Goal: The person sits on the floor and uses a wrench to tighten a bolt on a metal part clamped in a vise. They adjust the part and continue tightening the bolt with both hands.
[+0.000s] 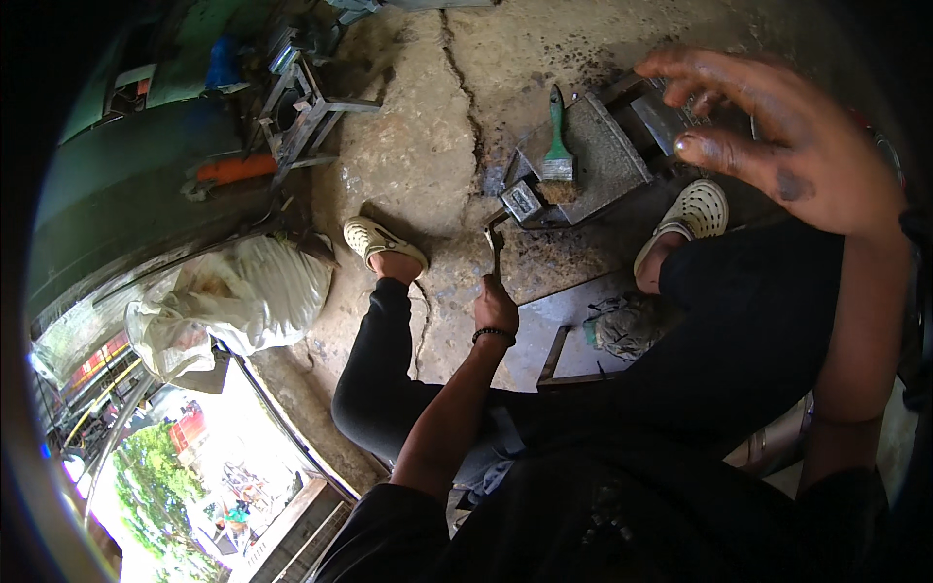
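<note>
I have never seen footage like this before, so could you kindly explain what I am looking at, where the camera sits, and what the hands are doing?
The camera is worn on a person's head and looks down, so its wide lens bends the edges. The person sits low over a cracked concrete floor, feet in pale perforated clogs. The left hand grips a thin metal handle that runs to a grey metal vise on the floor. A green-handled paintbrush lies on top of it. The right hand, smudged and open, is raised close to the camera and holds nothing. A white sack lies to the left.
</note>
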`<state>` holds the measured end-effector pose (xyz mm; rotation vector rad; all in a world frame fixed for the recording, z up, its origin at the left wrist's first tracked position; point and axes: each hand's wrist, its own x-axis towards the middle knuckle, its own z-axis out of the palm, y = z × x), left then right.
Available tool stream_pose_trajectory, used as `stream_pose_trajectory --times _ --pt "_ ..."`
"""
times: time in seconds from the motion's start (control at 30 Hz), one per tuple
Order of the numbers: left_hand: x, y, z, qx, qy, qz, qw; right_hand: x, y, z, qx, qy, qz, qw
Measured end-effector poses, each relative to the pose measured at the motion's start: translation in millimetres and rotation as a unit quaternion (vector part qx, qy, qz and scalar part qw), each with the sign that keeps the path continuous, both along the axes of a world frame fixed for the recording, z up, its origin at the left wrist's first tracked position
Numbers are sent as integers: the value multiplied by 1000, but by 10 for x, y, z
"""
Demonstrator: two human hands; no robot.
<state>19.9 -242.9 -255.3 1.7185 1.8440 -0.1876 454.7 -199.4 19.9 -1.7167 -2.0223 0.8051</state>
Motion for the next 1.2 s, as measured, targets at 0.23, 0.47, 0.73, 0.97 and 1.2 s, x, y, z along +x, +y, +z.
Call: stream_pose_trajectory --times 0.23,0.47,0.73,0.97,1.2 --pt "86 117 -190 -3 18 17 1000 -69 107 66 -38 20 11 999" --pt "-435 1129 -297 -149 -8 -180 972 19 131 -26 -91 43 16 995" --pt "10 3429 -328 -608 54 -105 785 -184 236 98 -27 -24 9 999" --pt "-480 3080 117 -409 110 -163 891 -138 203 -43 49 63 32 996" --pt "-1048 1497 106 -24 273 -456 847 -47 14 6 50 63 43 996"
